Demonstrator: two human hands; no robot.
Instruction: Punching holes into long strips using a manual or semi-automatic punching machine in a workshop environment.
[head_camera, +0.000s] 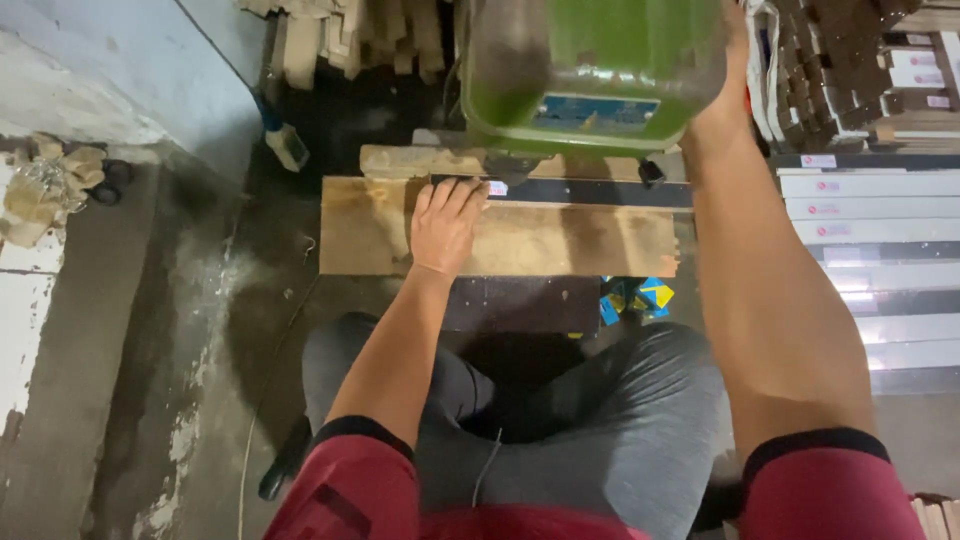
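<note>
- While my left hand (444, 225) lies flat on the wooden work board (560, 242), fingers straight and close together, the tips are pressing on the near edge of a long dark strip (590, 191) that lies left-to-right across the far side of the board.
- Right hand (735, 45) is way up at the far right, on the side of the green machine head (590, 65). Can't tell what those fingers are doing, they're mostly cut off at the top edge and hidden behind the housing.
- The strip sits directly under the green head, near a pale wooden block (400, 160) at the far left that looks like a fence or stop. So I'd say the piece is positioned and held down, and that's the part I'd call done.
- What's not visible: any cut, hole or mark on the strip itself. The contact point is hidden under the housing, so I honestly can't say whether the machine has touched it.
- My guess on progress for the whole job: early-to-middle. There's a stack of long pale and dark strips (880, 250) on the right, plus small brown blocks (850, 70) piled far right. Can't tell which of those are finished.
- Knees in grey shorts (600, 420) are near the board, bare concrete floor (120, 330) to the left.
</note>
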